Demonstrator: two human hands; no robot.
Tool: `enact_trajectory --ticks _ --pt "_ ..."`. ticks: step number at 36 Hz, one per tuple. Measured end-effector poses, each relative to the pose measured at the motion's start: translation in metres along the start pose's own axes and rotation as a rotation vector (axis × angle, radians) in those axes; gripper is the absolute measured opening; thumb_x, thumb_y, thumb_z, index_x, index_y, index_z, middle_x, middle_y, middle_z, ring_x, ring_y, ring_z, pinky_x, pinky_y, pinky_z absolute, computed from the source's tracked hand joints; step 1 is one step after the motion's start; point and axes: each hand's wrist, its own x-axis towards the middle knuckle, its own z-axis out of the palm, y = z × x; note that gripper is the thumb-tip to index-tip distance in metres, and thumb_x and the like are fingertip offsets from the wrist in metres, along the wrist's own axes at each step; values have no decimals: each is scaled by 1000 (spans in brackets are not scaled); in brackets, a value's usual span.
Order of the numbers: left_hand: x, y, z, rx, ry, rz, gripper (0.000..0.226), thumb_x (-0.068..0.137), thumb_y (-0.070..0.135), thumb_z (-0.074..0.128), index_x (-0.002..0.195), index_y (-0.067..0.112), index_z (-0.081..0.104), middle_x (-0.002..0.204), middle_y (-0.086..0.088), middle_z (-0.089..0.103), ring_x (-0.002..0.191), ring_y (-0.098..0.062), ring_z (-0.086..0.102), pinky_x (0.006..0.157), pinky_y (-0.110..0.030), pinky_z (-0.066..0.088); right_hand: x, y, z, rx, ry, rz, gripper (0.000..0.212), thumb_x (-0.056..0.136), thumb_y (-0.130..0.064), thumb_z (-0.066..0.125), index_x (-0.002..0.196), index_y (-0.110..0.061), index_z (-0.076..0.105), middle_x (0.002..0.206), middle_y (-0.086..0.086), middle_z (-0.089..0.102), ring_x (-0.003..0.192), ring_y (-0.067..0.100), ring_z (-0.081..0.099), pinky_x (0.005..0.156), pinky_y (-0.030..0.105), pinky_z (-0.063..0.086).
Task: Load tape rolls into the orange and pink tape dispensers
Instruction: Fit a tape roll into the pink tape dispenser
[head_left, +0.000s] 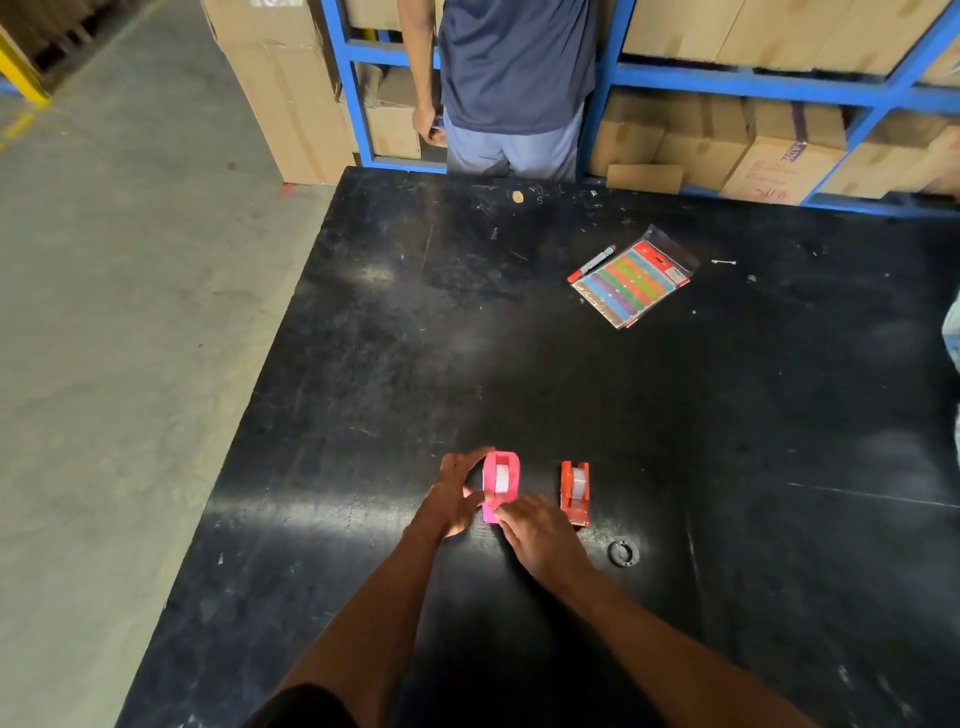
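Note:
The pink tape dispenser (509, 470) stands on the black table (727, 441) with a whitish tape roll (502, 478) seated in it. My left hand (456, 493) wraps around the dispenser's left side. At its near end, my right hand (540, 535) has its fingertips on the cutter area. To the right, apart from both hands, the orange tape dispenser (575, 492) stands with a clear tape roll (578, 480) in it.
A small dark ring (623, 552) lies near my right wrist. Farther back lie a red marker (592, 263) and a packet of coloured strips (631, 283). A person (514, 83) stands at the far edge before blue shelves of cardboard boxes (779, 150). The table's left edge drops to concrete floor.

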Motion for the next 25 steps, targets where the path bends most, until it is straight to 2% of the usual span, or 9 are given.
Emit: enact_trajectory --ticks 3,6,10,12,15,17,21,23,25 --pt "-2 3 1 32 0 -7 69 90 8 68 147 34 41 128 -3 38 116 -17 49 99 -26 46 -1 -5 -2 -5 -2 6 13 88 -13 66 99 -20 64 91 2 72 80 25 62 71 35 50" --pt "-4 4 3 29 35 -10 70 88 7 69 147 32 43 130 -7 41 121 -19 51 98 -23 44 -2 -8 -2 -2 28 26 16 86 -11 69 98 -20 64 89 3 71 79 24 64 70 34 50" --pt "-7 9 4 38 59 -40 70 88 4 66 148 30 43 130 -8 44 120 -20 53 95 -22 44 -7 -11 4 -57 18 72 23 89 -12 63 111 -19 66 94 4 72 85 23 65 74 34 52" --pt "-10 13 4 52 54 -61 70 89 6 66 149 31 41 132 -8 44 118 -22 55 94 -25 47 -15 -14 7 -53 18 102 21 93 -15 59 112 -18 67 94 5 73 85 22 65 75 33 52" --pt "-11 18 5 59 41 -91 71 90 7 67 150 30 37 134 -11 44 120 -29 56 102 -36 51 -29 -15 7 -16 8 122 19 93 -16 61 110 -17 68 94 5 73 85 23 65 74 33 52" --pt "-12 21 5 61 39 -89 74 91 7 67 152 31 32 135 -13 45 120 -32 56 101 -40 52 -38 -10 4 -26 19 119 17 90 -15 64 106 -17 69 92 5 72 84 22 65 72 32 52" --pt "-15 29 4 14 77 -113 71 97 9 59 156 26 24 146 -17 41 129 -35 52 105 -46 48 -52 12 -6 -45 82 113 14 82 -12 70 95 -18 68 87 2 71 80 22 66 69 34 54" --pt "-19 39 7 50 146 -108 63 98 15 55 155 23 28 147 -16 41 129 -35 52 107 -49 46 -63 23 -16 -104 138 133 6 87 -17 65 90 -21 66 86 0 69 79 22 65 71 34 49" --pt "-27 50 11 149 227 -63 55 99 19 53 151 20 37 147 -14 44 129 -34 52 106 -51 46 -74 35 -24 -173 176 154 11 88 -26 54 85 -24 65 84 -2 67 76 22 62 73 36 38"
